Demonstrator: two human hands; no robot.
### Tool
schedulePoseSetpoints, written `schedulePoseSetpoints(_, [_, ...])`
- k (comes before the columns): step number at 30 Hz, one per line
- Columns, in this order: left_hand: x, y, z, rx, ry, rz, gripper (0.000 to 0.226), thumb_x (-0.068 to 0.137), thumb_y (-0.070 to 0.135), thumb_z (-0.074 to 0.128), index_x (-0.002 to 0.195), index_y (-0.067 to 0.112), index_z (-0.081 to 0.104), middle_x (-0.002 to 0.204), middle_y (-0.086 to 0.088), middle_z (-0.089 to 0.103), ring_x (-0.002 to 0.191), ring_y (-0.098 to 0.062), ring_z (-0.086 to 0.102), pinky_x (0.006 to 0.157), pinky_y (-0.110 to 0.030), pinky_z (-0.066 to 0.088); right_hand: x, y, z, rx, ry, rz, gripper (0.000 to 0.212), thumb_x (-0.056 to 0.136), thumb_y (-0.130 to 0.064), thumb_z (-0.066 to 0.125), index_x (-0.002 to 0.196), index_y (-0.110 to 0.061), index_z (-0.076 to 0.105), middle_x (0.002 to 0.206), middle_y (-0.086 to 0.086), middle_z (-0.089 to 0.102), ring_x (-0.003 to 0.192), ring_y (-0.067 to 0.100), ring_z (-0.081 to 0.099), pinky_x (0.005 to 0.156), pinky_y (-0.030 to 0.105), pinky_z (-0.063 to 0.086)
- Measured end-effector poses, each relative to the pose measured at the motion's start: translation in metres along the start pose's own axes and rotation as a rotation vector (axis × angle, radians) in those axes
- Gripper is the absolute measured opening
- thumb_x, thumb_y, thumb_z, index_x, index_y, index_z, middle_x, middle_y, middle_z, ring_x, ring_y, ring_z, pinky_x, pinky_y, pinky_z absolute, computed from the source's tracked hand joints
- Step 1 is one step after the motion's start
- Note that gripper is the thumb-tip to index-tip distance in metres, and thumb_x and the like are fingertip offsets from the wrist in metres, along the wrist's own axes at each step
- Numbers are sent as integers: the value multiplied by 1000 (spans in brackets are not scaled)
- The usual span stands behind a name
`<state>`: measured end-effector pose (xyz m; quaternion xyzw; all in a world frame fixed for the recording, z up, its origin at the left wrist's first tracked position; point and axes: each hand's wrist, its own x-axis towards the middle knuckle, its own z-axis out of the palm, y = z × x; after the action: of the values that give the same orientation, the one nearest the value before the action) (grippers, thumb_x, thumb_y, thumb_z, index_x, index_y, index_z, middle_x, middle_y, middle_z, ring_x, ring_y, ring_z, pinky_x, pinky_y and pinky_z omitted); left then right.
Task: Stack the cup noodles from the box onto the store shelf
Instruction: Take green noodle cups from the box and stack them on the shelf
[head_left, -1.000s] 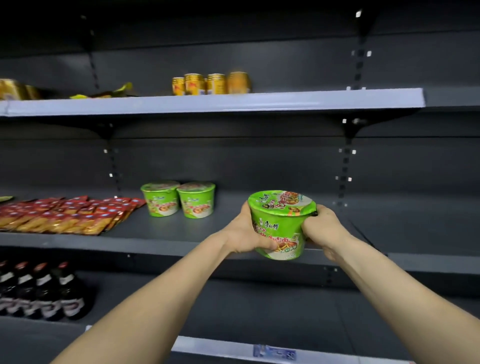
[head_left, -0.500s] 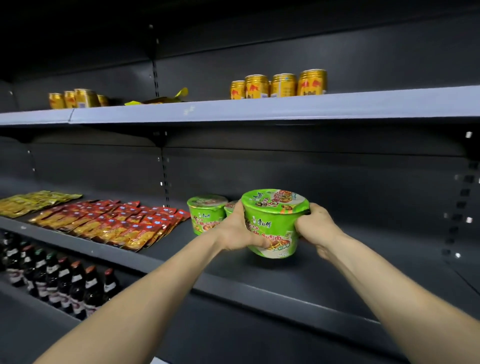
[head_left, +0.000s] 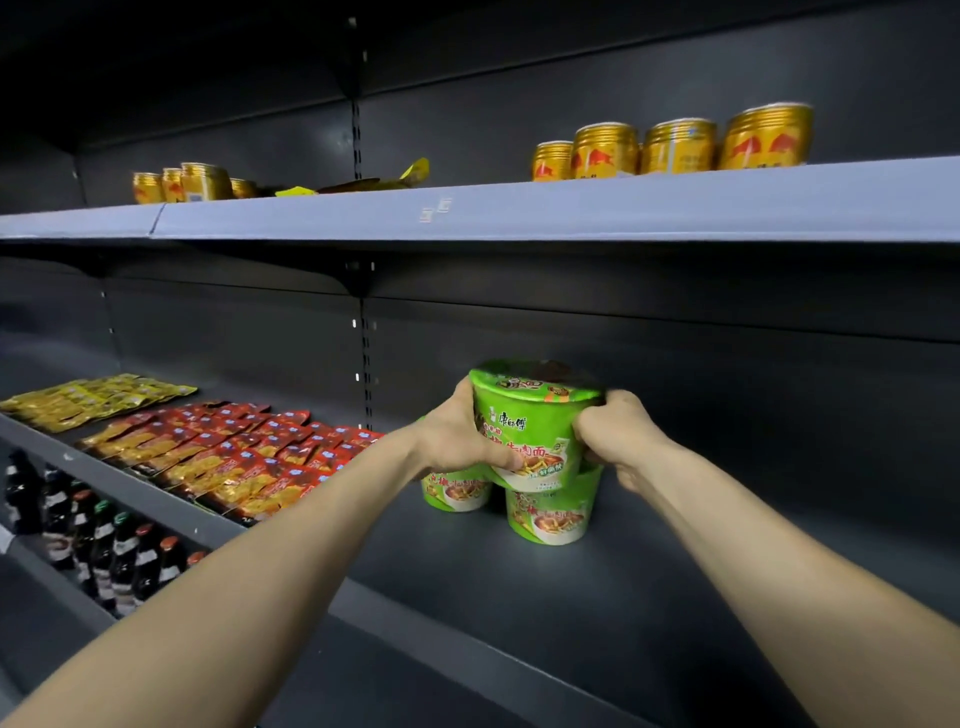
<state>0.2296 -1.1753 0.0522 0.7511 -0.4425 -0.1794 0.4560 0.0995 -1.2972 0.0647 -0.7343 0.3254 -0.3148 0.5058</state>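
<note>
Gripped between both hands: green cup noodle (head_left: 530, 431), round, tapered toward the base, glossy printed wall, flat sealed lid w/ rolled rim. L hand (head_left: 457, 441) curled on its left side, fingers (head_left: 498, 460) closed tight, thumb laid across the front print. R hand (head_left: 618, 441) clamped on the right side, fingers bent in against wall and rim. Nothing else held.

Directly under the fingers: two more green cups, same print, upright and side by side on the dark grey metal shelf (head_left: 571, 597). Lower-left cup (head_left: 457, 491) partly hidden behind L hand; lower-right cup (head_left: 550, 514) just below R hand. Held cup over the seam between them, base about at lid level; touching or a small gap, cannot tell.

Label: dark script 康师傅 on the wall, big red characters beneath, partly under the thumb; noodle-bowl photo above a white base band.

Left of the fingers, same shelf: red-orange foil packets (head_left: 234, 457), flat, shingled in rows; farther left, yellow packets (head_left: 88, 400), print too small to read. Down-left, lower shelf: dark bottles (head_left: 104, 545), red & green caps, white labels.

Above the fingers, pale grey upper shelf (head_left: 571, 208): gold cans (head_left: 675, 145) w/ red emblem up-right; smaller gold can group (head_left: 182, 184) up-left, yellow wrapper (head_left: 363, 182) beside it.
</note>
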Motion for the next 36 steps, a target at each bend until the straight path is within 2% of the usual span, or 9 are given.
schedulePoseSetpoints(4, [28, -17, -32, 97, -22, -26, 88, 64, 16, 90, 132, 15, 33, 115, 0, 61, 106, -16, 61, 96, -34, 51, 25, -5, 30, -12, 28, 21, 22, 82, 5, 46, 70, -12, 51, 66, 4, 52, 59, 16, 49, 49, 23, 38])
schedulePoseSetpoints(7, [46, -30, -52, 130, -25, -29, 77, 66, 18, 89, 123, 14, 38, 111, 0, 62, 99, -13, 62, 88, -28, 53, 49, -5, 58, -31, 75, 43, 17, 79, 2, 48, 75, -14, 52, 76, 7, 57, 70, 21, 56, 62, 28, 49])
schedulePoseSetpoints(10, [63, -44, -69, 129, -65, 0, 58, 70, 10, 85, 114, 14, 47, 103, 2, 65, 89, -9, 63, 73, -17, 52, 65, -9, 83, -64, 105, 50, 17, 78, 1, 48, 85, -11, 57, 78, 8, 57, 67, 20, 53, 50, 22, 38])
schedulePoseSetpoints(15, [90, -69, -93, 121, -117, 19, 67, 70, 11, 86, 126, 12, 48, 108, 1, 65, 92, -8, 63, 73, -15, 50, 83, -9, 117, -63, 118, 84, 27, 81, -2, 48, 103, -5, 63, 90, 11, 64, 72, 19, 55, 49, 20, 38])
schedulePoseSetpoints(22, [116, -93, -107, 120, -150, 27, 65, 69, 20, 87, 123, 14, 52, 114, 1, 65, 103, -14, 63, 91, -25, 49, 96, -18, 139, -84, 183, 53, 24, 87, -8, 43, 101, -15, 60, 93, 8, 62, 78, 22, 57, 55, 25, 43])
schedulePoseSetpoints(25, [119, -97, -104, 82, -127, 45, 65, 70, 18, 87, 122, 14, 49, 109, 2, 65, 98, -12, 62, 83, -21, 49, 101, -18, 141, -114, 209, 73, 27, 86, -10, 43, 106, -14, 61, 102, 10, 65, 89, 26, 62, 66, 33, 50])
schedulePoseSetpoints(28, [121, -101, -97, 48, -111, 41, 63, 68, 20, 88, 121, 10, 56, 108, 1, 67, 95, -12, 64, 79, -19, 50, 102, -18, 140, -140, 219, 73, 26, 86, -8, 40, 98, -19, 61, 100, 10, 65, 94, 28, 62, 81, 40, 54])
schedulePoseSetpoints(33, [125, -105, -87, -3, -87, 60, 63, 64, 20, 89, 117, 13, 56, 109, 0, 68, 98, -14, 65, 87, -26, 53, 101, -11, 136, -157, 215, 88, 24, 83, -5, 40, 90, -13, 62, 89, 13, 64, 79, 25, 59, 68, 36, 49])
schedulePoseSetpoints(36, [126, -110, -88, -61, -121, 67, 76, 64, 17, 90, 129, 8, 51, 115, -1, 66, 97, -11, 64, 75, -16, 51, 94, -9, 136, -143, 146, 123, 23, 81, 4, 42, 79, -13, 58, 81, 9, 60, 78, 23, 55, 71, 35, 47])
